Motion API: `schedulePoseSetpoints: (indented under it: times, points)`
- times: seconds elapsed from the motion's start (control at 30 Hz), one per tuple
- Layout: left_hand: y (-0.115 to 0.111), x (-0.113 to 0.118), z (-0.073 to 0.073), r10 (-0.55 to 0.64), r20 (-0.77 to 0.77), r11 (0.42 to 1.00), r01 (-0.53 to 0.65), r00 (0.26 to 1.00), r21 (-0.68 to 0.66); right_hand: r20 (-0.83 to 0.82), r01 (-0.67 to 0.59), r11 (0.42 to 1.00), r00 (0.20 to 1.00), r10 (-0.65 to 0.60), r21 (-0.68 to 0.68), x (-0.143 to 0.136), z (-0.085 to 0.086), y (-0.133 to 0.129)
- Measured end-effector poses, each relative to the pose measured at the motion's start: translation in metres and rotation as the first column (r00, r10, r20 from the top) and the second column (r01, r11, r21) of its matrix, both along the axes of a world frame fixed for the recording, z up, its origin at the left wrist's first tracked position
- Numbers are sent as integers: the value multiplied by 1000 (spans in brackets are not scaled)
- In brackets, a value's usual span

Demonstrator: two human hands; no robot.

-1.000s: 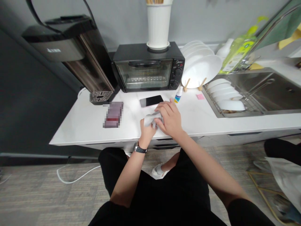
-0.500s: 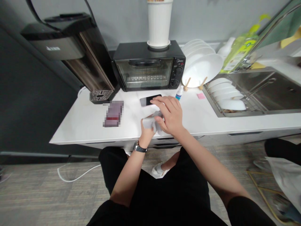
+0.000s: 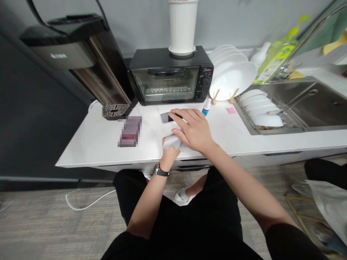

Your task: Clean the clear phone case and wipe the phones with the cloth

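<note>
My left hand [image 3: 170, 153], with a watch on its wrist, is at the counter's front edge. A thin light-grey cloth or tissue [image 3: 171, 141] lies over its fingers, which are mostly hidden. My right hand [image 3: 193, 130] is above and beside it, palm down, fingers apart and pointing left, with its thumb by the cloth. Behind the right fingertips lies a phone [image 3: 165, 117], partly covered by them. A small white spray bottle [image 3: 206, 108] with a blue label stands just behind the right hand. A blurred-out purple item [image 3: 130, 131] lies to the left.
A black toaster oven [image 3: 170, 79] carries a white pot [image 3: 183, 27]. The drink machine [image 3: 94, 65] stands left. Plates [image 3: 235, 77] in a rack, a pink note [image 3: 231, 110] and a sink [image 3: 320, 108] with bowls are right. A person's leg [image 3: 325, 175] shows at far right.
My right hand has shifted slightly left over the cloth and now covers more of the phone. The cloth has spread further across my left hand, and less of it hangs below the right hand.
</note>
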State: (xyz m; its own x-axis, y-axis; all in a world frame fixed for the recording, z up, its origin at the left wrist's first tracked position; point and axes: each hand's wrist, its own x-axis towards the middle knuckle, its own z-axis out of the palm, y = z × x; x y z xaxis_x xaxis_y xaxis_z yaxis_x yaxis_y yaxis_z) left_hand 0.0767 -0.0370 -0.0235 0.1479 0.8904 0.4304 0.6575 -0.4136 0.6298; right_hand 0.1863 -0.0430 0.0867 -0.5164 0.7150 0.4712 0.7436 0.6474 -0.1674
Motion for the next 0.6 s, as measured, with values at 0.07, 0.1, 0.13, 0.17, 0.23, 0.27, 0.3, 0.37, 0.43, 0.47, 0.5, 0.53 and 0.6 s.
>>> schedulePoseSetpoints:
  times: [0.07, 0.1, 0.13, 0.17, 0.23, 0.27, 0.3, 0.37, 0.43, 0.47, 0.5, 0.53, 0.6]
  points:
    - [0, 0, 1, 19, -43, 1000, -18, 999, 25, 15, -33, 999, 999, 33, -6, -3, 1, 2]
    - [1, 1, 1, 29, -60, 999, -26, 998, 38, 34, -55, 998, 998, 55, -18, -2, 1, 4]
    - [2, 1, 1, 38, -74, 998, -35, 997, 46, 50, -67, 997, 996, 68, -30, 0, 0, 8]
    - [2, 1, 1, 48, -84, 998, -44, 995, 53, 56, -60, 997, 996, 62, -38, 2, -2, 11]
    - [4, 0, -1, 65, -98, 996, -59, 993, 61, 44, -1, 999, 999, 3, -37, 5, -4, 16]
    - [4, 0, -2, 73, -101, 996, -66, 992, 63, 35, 32, 999, 999, -31, -32, 6, -4, 16]
    - [4, -1, -3, 82, -103, 995, -76, 991, 64, 37, 47, 999, 998, -46, -27, 5, -4, 15]
    - [4, -1, -5, 98, -106, 994, -92, 989, 63, 77, 1, 1000, 997, 1, -18, 0, -2, 10]
    - [3, -2, -6, 103, -110, 994, -97, 989, 57, 130, -92, 996, 987, 94, -22, -4, 0, 7]
    - [3, -2, -6, 98, -113, 994, -93, 989, 52, 143, -118, 993, 982, 121, -28, -4, 0, 7]
    - [3, -1, -6, 92, -116, 995, -87, 989, 46, 141, -119, 992, 982, 123, -35, -4, 0, 8]
    - [3, -1, -6, 83, -118, 996, -79, 989, 40, 126, -94, 995, 987, 99, -42, -3, 0, 10]
    - [4, -2, -7, 72, -120, 997, -68, 990, 30, 82, -16, 998, 996, 21, -54, 0, -1, 14]
